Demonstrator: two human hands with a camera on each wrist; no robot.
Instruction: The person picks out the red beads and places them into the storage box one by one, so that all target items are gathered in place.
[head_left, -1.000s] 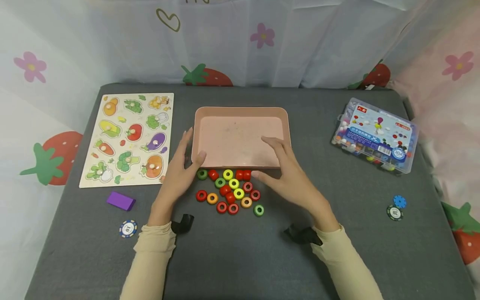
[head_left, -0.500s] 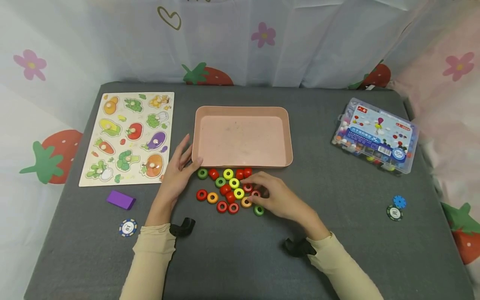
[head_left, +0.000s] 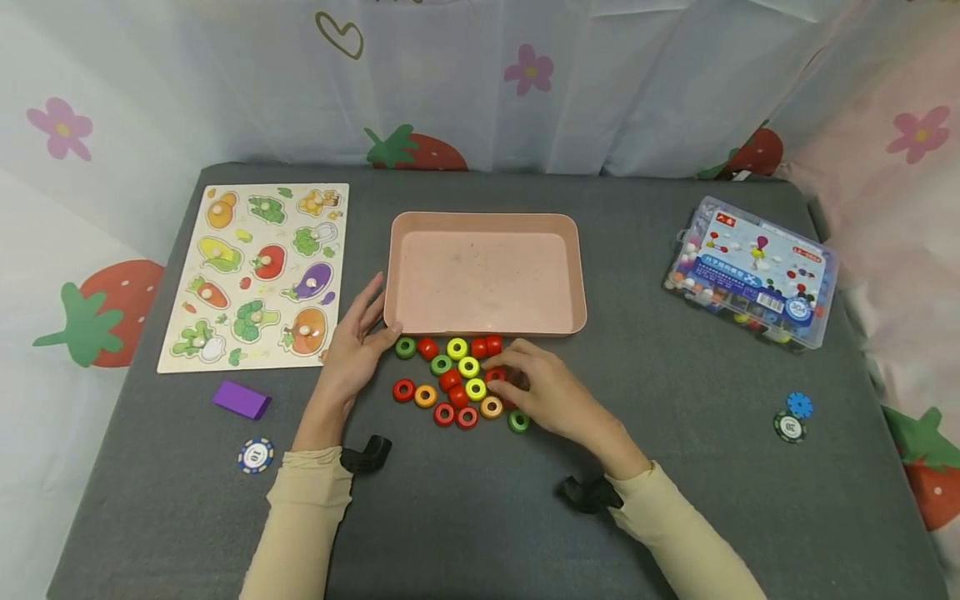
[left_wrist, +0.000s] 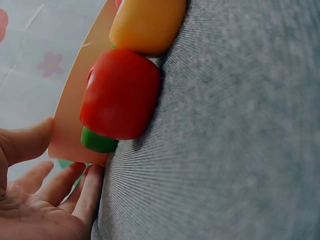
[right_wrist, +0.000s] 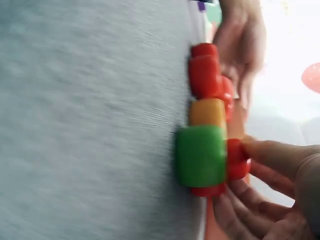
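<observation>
A pink rectangular tray (head_left: pixel 483 271) lies behind a loose cluster of red, green, yellow and orange ring-shaped beads. My left hand (head_left: pixel 352 354) rests at the tray's left front corner, thumb on its wall and fingers fairly straight in the left wrist view. Over the cluster's right side, my right hand (head_left: pixel 551 392) pinches a red bead (right_wrist: pixel 237 160) between thumb and fingers. Beside that bead, the right wrist view has a green bead (right_wrist: pixel 202 156) and an orange bead (right_wrist: pixel 207 112). A red bead (left_wrist: pixel 120 95) stands close to the tray wall in the left wrist view.
A vegetable puzzle board (head_left: pixel 255 279) lies to the left, with a purple block (head_left: pixel 242 400) and a poker chip (head_left: pixel 257 456) in front of it. Far right are a clear plastic box (head_left: pixel 753 271), a blue gear-edged disc (head_left: pixel 799 405) and a dark chip (head_left: pixel 790 427).
My right hand has come down from over the tray's right front onto the beads, and its thumb and fingers have closed on a red one. My left hand has slid slightly toward me along the corner.
</observation>
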